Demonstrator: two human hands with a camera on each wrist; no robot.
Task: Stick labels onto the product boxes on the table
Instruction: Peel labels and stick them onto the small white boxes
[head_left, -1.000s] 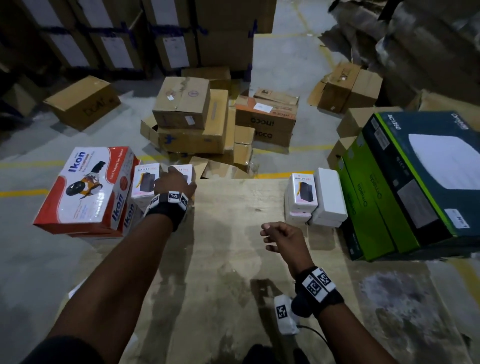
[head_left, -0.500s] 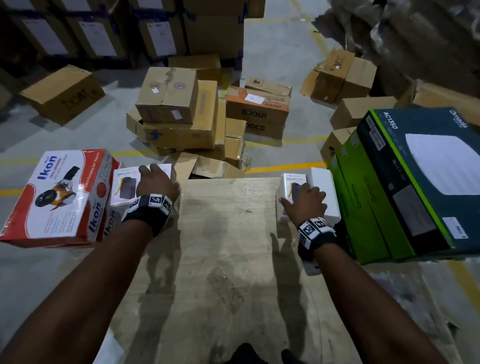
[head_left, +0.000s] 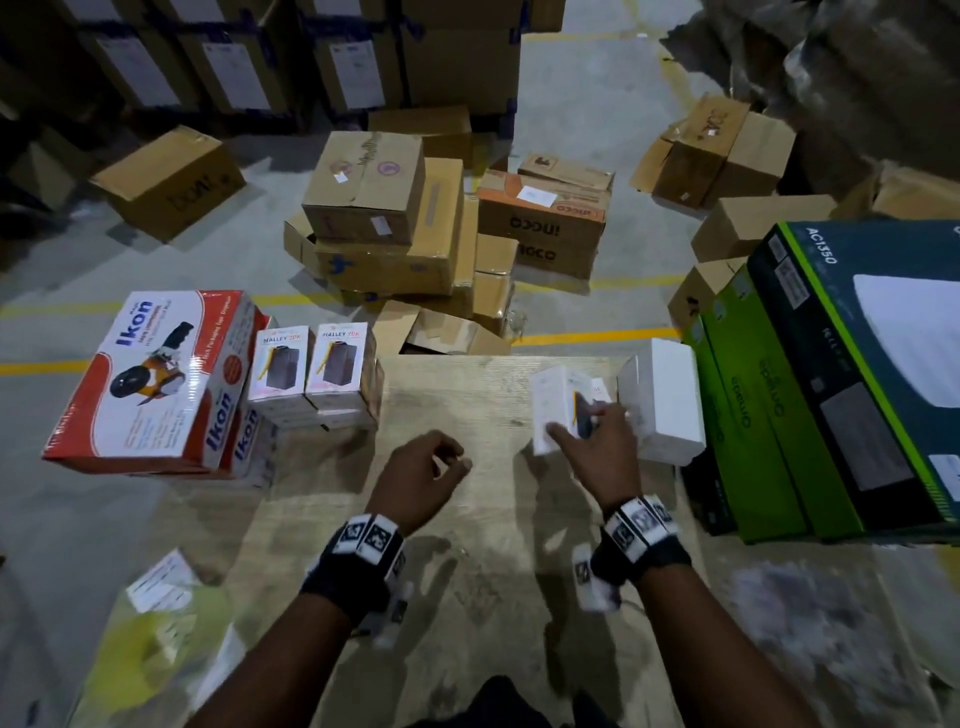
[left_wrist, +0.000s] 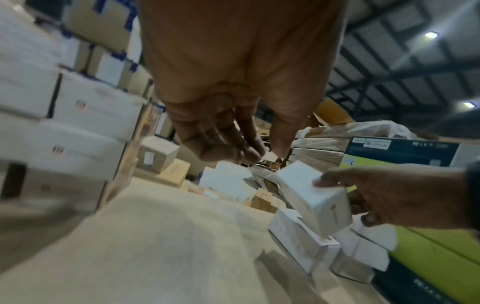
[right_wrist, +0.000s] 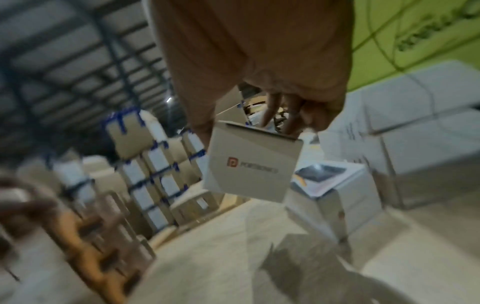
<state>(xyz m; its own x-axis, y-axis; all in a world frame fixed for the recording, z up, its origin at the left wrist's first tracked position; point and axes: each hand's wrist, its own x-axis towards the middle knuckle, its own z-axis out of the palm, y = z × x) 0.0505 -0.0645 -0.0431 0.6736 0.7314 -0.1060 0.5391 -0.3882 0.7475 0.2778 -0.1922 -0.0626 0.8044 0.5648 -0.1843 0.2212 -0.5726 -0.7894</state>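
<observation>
From the head camera, my right hand (head_left: 597, 452) gripped a small white box (head_left: 553, 410), thumb on its near side and fingers over the top. It was lifted just off the wooden table (head_left: 467, 519) and tilted, its long axis pointing away from me. My left hand (head_left: 415, 480) hovered just to the left of it, fingers loosely curled and holding nothing, the fingertips aimed toward the box. Two finished-looking boxes (head_left: 311, 369) stood well apart at the table's far left corner.

From the left wrist camera, my fingers (left_wrist: 228, 144) hung curled and empty; the held box (left_wrist: 314, 195) lay ahead and to the right, above another white box (left_wrist: 301, 236) on the table.

From the right wrist camera, my fingers (right_wrist: 288, 115) clamped the box (right_wrist: 252, 164) from above, its logo face toward the camera. I could see no label. I judged the left hand nearer for taking it.
</observation>
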